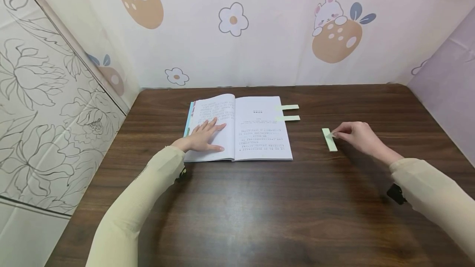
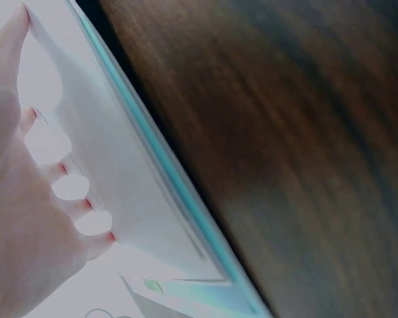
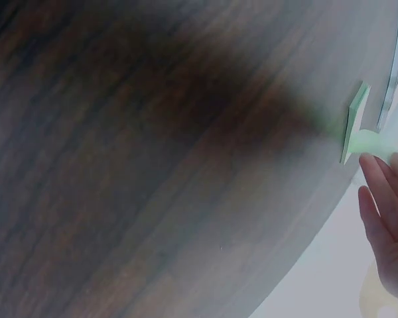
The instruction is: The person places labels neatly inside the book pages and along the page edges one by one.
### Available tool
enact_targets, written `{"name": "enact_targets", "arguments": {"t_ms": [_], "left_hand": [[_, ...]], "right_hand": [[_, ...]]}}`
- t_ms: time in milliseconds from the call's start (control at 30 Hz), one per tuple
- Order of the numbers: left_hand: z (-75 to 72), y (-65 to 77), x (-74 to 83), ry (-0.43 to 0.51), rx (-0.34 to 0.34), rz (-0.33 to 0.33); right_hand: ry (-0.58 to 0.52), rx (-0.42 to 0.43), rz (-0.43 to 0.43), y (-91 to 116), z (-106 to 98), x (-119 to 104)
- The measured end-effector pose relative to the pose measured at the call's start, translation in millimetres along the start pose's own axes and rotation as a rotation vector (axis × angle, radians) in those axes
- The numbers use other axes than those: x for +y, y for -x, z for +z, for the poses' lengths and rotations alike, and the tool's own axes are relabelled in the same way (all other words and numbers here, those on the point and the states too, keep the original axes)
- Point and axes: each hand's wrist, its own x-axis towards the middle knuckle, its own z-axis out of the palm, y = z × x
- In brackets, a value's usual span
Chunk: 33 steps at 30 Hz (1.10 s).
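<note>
Sticky-note pad (image 1: 331,144) beside your right hand (image 1: 359,136)

The pad lies on the surface (image 1: 237,213), between the open book (image 1: 261,141) and the right edge, its long axis running roughly from near edge to far edge, far end leaning left. Your right hand is the nearer of the two hands, fingertips pinching a thin strip (image 3: 367,141); you cannot tell whether it is fully free. Your left hand (image 1: 203,137) rests spread on the left page, gripping nothing. The pad is pale green, narrow and flat-stacked.
</note>
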Motion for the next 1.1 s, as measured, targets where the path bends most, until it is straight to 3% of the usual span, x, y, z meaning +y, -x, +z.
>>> {"name": "enact_targets", "arguments": {"t_ms": [300, 600, 1100], "left_hand": [[-1.5, 0.3, 0.9, 0.007, -0.007, -0.003], [-2.5, 1.4, 2.1, 0.013, -0.01, -0.006], [-2.4, 1.7, 1.9, 0.019, -0.006, -0.007]], "right_hand": [[-0.031, 0.124, 0.049, -1.8, 2.2, 0.9], [-0.042, 0.189, 0.069, 0.1, 4.4, 3.6], [-0.249, 0.247, 0.252, 2.5, 2.6, 8.2]]}}
